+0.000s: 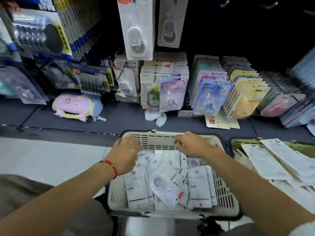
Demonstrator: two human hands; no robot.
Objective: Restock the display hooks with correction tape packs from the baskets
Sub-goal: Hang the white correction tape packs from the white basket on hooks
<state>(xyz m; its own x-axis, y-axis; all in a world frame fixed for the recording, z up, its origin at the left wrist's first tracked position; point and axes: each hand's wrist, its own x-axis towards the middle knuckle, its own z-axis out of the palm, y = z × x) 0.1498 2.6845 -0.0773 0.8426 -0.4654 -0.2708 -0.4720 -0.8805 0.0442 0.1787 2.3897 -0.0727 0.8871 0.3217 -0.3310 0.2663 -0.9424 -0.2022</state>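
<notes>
A beige slotted basket (163, 142) sits in front of me, filled with several white correction tape packs (163, 186). My left hand (126, 155), with a red string at the wrist, reaches into the basket's far left corner, its fingers down among the packs; what they touch is blurred. My right hand (192, 144) hovers over the far right side with loosely curled fingers, and I cannot see anything in it. Two correction tape packs hang on display hooks above: one (136, 29) and one further right (168, 23).
A second basket (238, 142) at the right holds long white carded packs (265, 160). Rows of coloured blister cards (213, 97) stand on the dark lower shelf. A pink pouch (75, 106) lies at the left. Bare hooks (271, 5) show at the upper right.
</notes>
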